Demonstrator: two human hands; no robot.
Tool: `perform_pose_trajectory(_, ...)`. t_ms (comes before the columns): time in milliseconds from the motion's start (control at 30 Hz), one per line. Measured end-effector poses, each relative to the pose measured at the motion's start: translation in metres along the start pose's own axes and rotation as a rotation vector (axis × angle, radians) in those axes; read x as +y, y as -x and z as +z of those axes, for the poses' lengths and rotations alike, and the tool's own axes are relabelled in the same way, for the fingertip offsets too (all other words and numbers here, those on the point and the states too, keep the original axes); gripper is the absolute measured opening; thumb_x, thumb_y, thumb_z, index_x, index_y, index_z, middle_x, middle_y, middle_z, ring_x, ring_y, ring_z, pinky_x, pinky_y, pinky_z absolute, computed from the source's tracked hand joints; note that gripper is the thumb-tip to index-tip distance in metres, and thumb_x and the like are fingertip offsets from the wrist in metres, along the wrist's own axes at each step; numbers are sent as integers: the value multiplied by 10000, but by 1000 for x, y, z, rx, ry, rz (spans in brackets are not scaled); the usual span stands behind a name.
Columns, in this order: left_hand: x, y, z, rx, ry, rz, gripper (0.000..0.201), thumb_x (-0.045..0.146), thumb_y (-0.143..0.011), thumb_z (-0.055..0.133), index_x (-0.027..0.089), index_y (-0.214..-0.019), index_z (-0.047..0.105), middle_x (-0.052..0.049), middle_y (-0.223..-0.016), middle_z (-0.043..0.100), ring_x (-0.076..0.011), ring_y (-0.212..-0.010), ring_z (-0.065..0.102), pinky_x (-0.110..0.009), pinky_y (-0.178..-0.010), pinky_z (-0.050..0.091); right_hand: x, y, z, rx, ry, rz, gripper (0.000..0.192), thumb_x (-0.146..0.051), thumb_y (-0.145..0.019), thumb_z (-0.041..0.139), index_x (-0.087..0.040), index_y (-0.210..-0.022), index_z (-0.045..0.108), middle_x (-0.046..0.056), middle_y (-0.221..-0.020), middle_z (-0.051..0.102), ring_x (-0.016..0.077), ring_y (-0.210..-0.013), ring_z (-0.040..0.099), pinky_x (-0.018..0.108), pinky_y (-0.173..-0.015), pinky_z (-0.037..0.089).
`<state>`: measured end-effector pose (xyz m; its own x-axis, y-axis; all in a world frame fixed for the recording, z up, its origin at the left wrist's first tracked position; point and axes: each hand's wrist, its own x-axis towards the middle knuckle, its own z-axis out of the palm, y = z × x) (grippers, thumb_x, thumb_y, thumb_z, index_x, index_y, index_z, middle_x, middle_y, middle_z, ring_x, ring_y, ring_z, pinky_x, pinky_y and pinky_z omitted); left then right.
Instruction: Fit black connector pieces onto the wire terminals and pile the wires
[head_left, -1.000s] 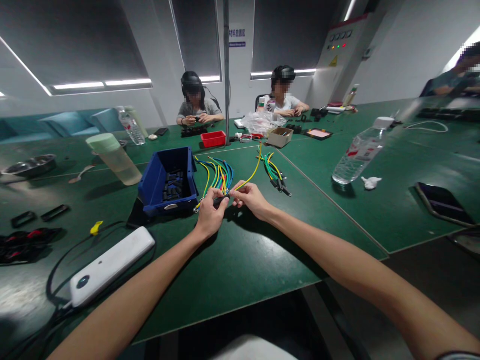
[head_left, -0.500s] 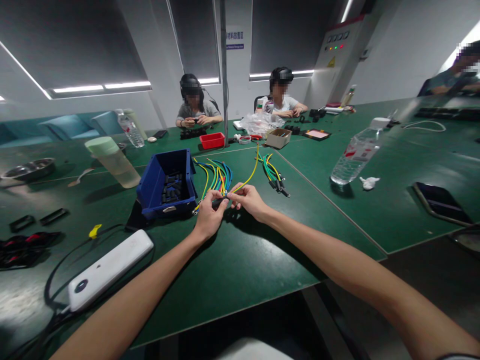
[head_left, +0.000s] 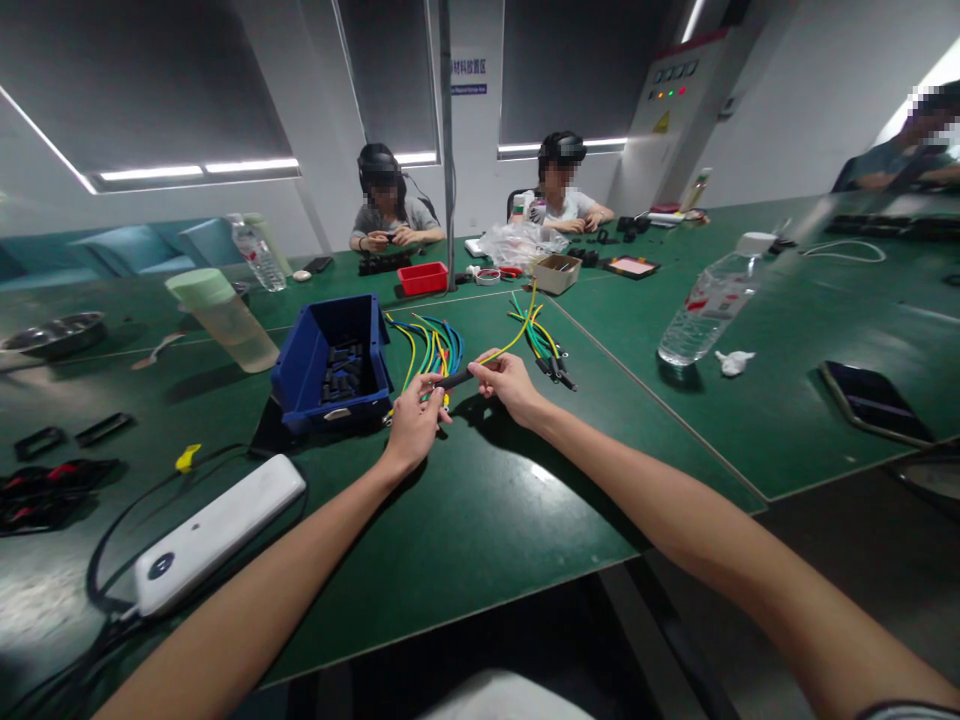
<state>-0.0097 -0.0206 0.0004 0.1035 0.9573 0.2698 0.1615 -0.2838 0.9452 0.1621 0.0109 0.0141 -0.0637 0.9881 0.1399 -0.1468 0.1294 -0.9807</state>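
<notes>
A black tubular sleeve (head_left: 455, 380) lies between my hands, tilted slightly up to the right. My left hand (head_left: 411, 420) is closed on its left end. My right hand (head_left: 514, 385) pinches a yellow wire (head_left: 517, 338) where it comes out of the sleeve's right end. The wire's free end curves up and away. Just behind my left hand are loose yellow, green and blue wires (head_left: 427, 345). Beyond my right hand lies a second bunch of wires (head_left: 540, 335), with black sleeves and metal terminals at the near ends. A blue bin (head_left: 298, 372) holds several black sleeves (head_left: 345, 372).
Left of the bin stands a green-capped bottle (head_left: 229, 325); a white power bank-like device (head_left: 221, 535) with a cable lies nearer. On the right are a water bottle (head_left: 705, 310), crumpled tissue (head_left: 733, 362) and a phone (head_left: 874, 402). A red tray (head_left: 422, 279) sits by the pole (head_left: 450, 150). Co-workers sit opposite.
My hands have moved apart, the right one shifting right. The black sleeve now shows between them, with the yellow wire running into it. The view has shifted slightly.
</notes>
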Motion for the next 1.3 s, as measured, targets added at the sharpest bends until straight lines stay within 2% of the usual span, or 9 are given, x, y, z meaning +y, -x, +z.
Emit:
perform_pose_trajectory(300,-6,-3,-2,19,26,-17,343,395,-806,567,160,-1056,577,-45,-841,665,-74,-465,557,-185,-398,394,2,2,2,-4,18,-6,338,-451,-658,724,-164,-725,558,-41,-479,522,72,-400,458,199,-392,333)
perform_pose_trajectory(967,-5,-3,-3,9,5,-21,295,363,-823,544,149,-1021,591,14,-594,600,-93,-460,552,-175,-418,396,3,6,6,-30,-53,23,372,-469,-667,715,-173,-776,519,-52,-544,540,84,-442,551,171,-401,381)
perform_pose_trajectory(1300,-3,-3,-2,2,-9,-32,278,309,-845,469,136,-1021,597,8,-589,601,-99,-471,568,-177,-415,400,3,6,6,-28,-46,26,366,-462,-672,714,-173,-792,525,-48,-580,557,84,-452,567,170,-401,395)
